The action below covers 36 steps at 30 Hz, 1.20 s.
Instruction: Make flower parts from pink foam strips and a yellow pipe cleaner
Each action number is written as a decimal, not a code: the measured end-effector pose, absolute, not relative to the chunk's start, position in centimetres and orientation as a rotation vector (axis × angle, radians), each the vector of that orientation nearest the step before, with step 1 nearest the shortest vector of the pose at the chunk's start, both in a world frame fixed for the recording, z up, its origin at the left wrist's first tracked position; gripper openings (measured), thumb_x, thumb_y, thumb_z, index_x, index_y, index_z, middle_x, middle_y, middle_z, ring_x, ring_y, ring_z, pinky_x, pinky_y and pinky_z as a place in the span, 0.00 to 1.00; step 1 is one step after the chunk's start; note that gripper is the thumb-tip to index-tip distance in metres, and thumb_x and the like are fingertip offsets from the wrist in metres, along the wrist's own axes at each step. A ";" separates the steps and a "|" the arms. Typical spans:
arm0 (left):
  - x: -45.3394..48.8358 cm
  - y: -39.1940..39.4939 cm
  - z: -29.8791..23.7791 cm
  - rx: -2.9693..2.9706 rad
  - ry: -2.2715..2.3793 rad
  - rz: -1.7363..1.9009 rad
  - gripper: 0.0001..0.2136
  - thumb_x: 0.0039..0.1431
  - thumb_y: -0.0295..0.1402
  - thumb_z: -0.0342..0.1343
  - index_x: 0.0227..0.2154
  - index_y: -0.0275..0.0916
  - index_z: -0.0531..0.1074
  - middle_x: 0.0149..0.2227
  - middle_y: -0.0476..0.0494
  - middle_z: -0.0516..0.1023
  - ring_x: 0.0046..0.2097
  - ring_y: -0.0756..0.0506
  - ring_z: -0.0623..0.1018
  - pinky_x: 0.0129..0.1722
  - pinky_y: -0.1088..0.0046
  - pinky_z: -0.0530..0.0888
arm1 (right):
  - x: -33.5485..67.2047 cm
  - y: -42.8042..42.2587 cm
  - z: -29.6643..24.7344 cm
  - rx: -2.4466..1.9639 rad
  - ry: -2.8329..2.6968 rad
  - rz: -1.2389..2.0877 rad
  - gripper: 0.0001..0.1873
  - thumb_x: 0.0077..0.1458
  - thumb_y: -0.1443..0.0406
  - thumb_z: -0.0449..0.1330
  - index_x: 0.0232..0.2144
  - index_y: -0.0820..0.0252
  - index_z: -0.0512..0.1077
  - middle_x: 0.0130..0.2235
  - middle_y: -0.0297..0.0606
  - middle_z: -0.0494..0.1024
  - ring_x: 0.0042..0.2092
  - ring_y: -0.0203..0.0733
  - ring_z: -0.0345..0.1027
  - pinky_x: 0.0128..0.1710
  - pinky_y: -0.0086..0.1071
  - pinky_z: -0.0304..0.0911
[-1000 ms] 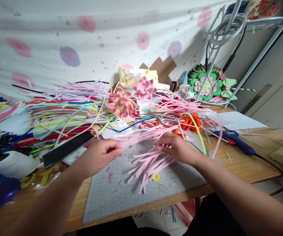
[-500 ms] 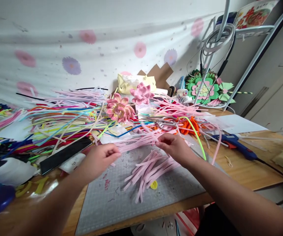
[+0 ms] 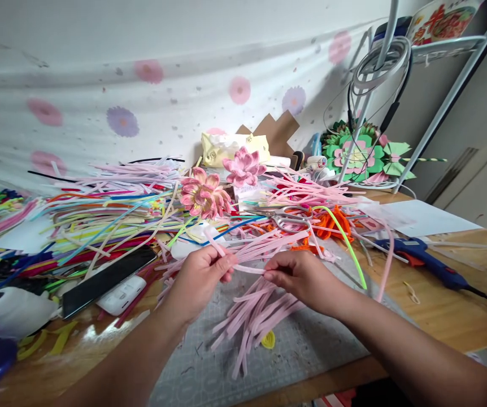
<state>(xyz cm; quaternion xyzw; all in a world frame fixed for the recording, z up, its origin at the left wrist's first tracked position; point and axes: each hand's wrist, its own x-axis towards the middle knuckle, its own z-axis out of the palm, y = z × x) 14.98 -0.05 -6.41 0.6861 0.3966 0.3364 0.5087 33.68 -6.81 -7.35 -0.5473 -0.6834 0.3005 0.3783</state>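
Note:
A pale pink pipe cleaner (image 3: 247, 269) stretches between my two hands above the grey cutting mat (image 3: 201, 362). My left hand (image 3: 203, 277) pinches it, and its free end sticks up past the thumb. With thumb and fingertips closed, my right hand (image 3: 300, 280) grips the other end. Below them lies a loose pile of pink pipe cleaners (image 3: 254, 322), partly under my right hand. A small yellow coil (image 3: 268, 339) rests at the pile's near edge. Behind my hands, more pink pipe cleaners (image 3: 264, 244) lie spread across the mat.
Two pink flowers (image 3: 205, 193) stand at the back. Scissors (image 3: 292, 219) lie among the strands. Heaps of coloured pipe cleaners (image 3: 103, 217), a black phone (image 3: 108, 280) and a white case (image 3: 121, 295) are on the left. A blue glue gun (image 3: 425, 260) lies right, its cord trailing off.
My hands have come closer together. My left hand has moved right and now grips the pipe cleaner that also sits in my right hand. The view has shifted slightly.

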 end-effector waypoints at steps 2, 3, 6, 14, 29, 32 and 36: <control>14.3 -0.2 -6.5 1.730 0.965 0.615 0.09 0.53 0.37 0.54 0.23 0.36 0.68 0.20 0.53 0.68 0.23 0.52 0.67 0.24 0.77 0.63 | 34.3 -6.9 -7.2 -1.365 -1.611 0.872 0.08 0.48 0.63 0.60 0.22 0.63 0.70 0.21 0.30 0.67 0.24 0.32 0.56 0.23 0.26 0.51; 14.1 -0.4 -6.6 1.761 0.940 0.511 0.09 0.53 0.36 0.53 0.23 0.36 0.68 0.20 0.54 0.66 0.23 0.52 0.66 0.24 0.77 0.62 | 34.3 -6.9 -7.1 -1.316 -1.505 0.947 0.10 0.46 0.62 0.62 0.22 0.63 0.69 0.20 0.30 0.66 0.23 0.32 0.56 0.23 0.26 0.52; 14.1 -1.1 -6.7 1.857 0.829 0.309 0.09 0.54 0.36 0.52 0.23 0.37 0.66 0.20 0.54 0.64 0.23 0.51 0.66 0.24 0.76 0.62 | 33.2 -7.1 -7.4 -1.073 -1.153 1.176 0.14 0.42 0.58 0.66 0.21 0.62 0.67 0.20 0.27 0.65 0.22 0.30 0.58 0.23 0.26 0.55; 14.5 -2.1 -6.8 2.146 0.606 0.176 0.07 0.56 0.30 0.50 0.25 0.37 0.69 0.26 0.53 0.68 0.30 0.51 0.65 0.30 0.77 0.60 | 30.1 -7.0 -8.7 -1.008 -1.043 1.355 0.17 0.41 0.55 0.66 0.24 0.65 0.74 0.21 0.31 0.70 0.21 0.28 0.56 0.22 0.24 0.53; 14.2 -1.9 -7.3 1.481 0.652 0.388 0.09 0.53 0.34 0.55 0.21 0.35 0.67 0.21 0.50 0.70 0.24 0.51 0.68 0.25 0.76 0.65 | 29.5 -6.9 -8.3 -0.927 -0.916 1.081 0.13 0.51 0.59 0.60 0.24 0.61 0.63 0.18 0.25 0.63 0.20 0.27 0.54 0.18 0.22 0.51; 14.2 -1.4 -7.5 1.387 0.692 0.645 0.10 0.54 0.32 0.54 0.20 0.35 0.68 0.20 0.50 0.69 0.23 0.52 0.67 0.24 0.78 0.65 | 30.1 -7.0 -8.2 -0.925 -0.914 1.131 0.13 0.50 0.59 0.62 0.25 0.61 0.63 0.21 0.29 0.70 0.21 0.29 0.62 0.20 0.23 0.57; 14.4 -1.1 -7.6 1.333 0.727 0.925 0.09 0.53 0.31 0.56 0.20 0.35 0.70 0.20 0.51 0.69 0.25 0.53 0.68 0.26 0.79 0.65 | 29.9 -7.4 -8.4 -0.970 -0.859 1.248 0.13 0.46 0.61 0.65 0.24 0.63 0.65 0.22 0.33 0.74 0.22 0.31 0.66 0.22 0.25 0.60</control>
